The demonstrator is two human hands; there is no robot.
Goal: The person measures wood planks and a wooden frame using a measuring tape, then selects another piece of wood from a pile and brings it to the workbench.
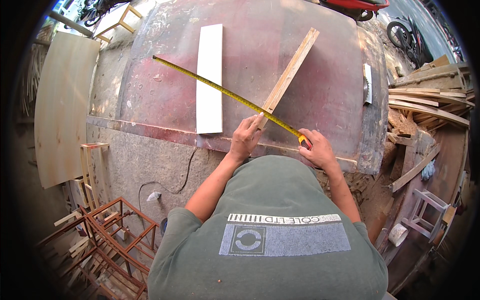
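1. Tape measure [305, 143] is sitting right of the frame's middle, with its yellow blade [235, 96] stretching toward the upper left over the worn reddish table [330, 90].

2. Right hand [320, 150] is wrapping around the case, fingers closed on it. Left hand [245, 136] is keeping its fingers close together at the lower end of the wooden bar [291, 72], right by the blade. Can't tell whether it's pinching the blade or just steadying the wood.

3. Handling-wise, I'm guessing the case is light and hard, easy in one palm. The blade is probably springy: stiff along its length, but likely to kink or twist if shoved sideways. I'd be gripping the case by its sides and guiding the blade flat with fingertips, since thin metal edges can be slick and a bit sharp.

4. Edges: the blade is crossing the white board [210, 112] left of centre and the bar's lower end, so those corners are the likely snags. The case is lying near the table's lower edge, with the person's shirt [280, 200] just below it.

5. Room: bare tabletop is showing between board and bar, and more is opening up right of the bar, until the toothed saw blade [367, 84] at the table's right side.
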